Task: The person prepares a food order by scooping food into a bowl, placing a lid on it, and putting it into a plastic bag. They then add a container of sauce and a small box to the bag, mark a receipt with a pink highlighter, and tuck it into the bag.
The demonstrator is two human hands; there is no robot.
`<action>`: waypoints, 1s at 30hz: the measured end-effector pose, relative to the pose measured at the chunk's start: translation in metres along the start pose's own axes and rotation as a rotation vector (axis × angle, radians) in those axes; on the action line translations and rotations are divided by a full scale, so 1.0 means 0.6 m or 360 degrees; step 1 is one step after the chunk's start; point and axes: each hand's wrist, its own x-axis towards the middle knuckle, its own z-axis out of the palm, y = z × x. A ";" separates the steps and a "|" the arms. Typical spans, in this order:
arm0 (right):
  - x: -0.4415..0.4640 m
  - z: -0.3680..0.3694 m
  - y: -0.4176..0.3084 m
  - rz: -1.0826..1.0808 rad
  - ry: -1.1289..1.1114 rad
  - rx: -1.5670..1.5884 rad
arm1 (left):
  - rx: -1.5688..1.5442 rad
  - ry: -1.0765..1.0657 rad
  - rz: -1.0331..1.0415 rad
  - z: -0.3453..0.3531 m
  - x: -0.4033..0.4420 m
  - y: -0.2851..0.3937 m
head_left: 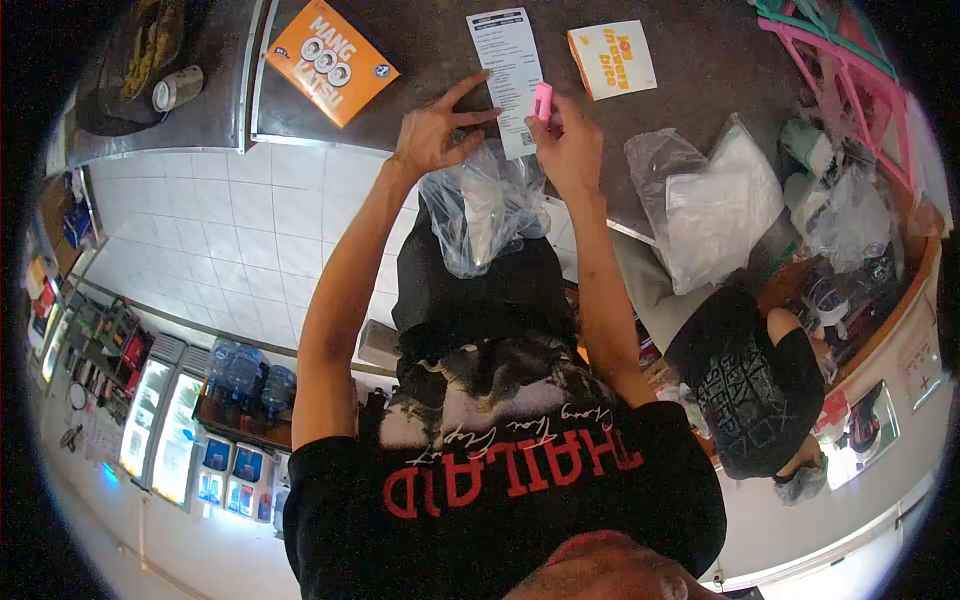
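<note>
A long printed paper slip (pixel 505 75) lies on the dark counter in front of me. My left hand (pixel 437 132) is open, its fingers spread, with fingertips resting along the slip's left edge. In my right hand (pixel 572 150) is a pink highlighter (pixel 542 103), gripped over the slip's right side near its lower end. A clear plastic bag (pixel 480 215) sits between my wrists at the counter's near edge and partly covers my front; what it contains is hard to make out.
An orange box (pixel 333 62) lies left of the slip, a small white-and-yellow box (pixel 612 60) right of it. Clear plastic bags (pixel 725 200) are at the right, near a pink rack (pixel 850 75). A person in a black shirt (pixel 750 385) is beyond. A cup (pixel 178 88) is far left.
</note>
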 end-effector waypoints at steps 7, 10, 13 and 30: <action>0.015 0.042 -0.005 -0.0267 -0.0055 -0.0734 | -0.0011 0.0089 0.0044 0.009 0.000 -0.006; 0.020 0.052 -0.005 -0.0322 -0.0056 -0.0743 | 0.0001 0.0056 -0.0015 0.010 -0.003 -0.005; 0.017 0.069 -0.004 -0.0402 -0.0062 -0.0754 | -0.0033 0.0081 -0.0018 0.013 -0.004 -0.006; 0.026 0.038 -0.017 -0.0420 0.0016 -0.0613 | -0.0026 0.0138 0.0011 0.008 -0.003 0.003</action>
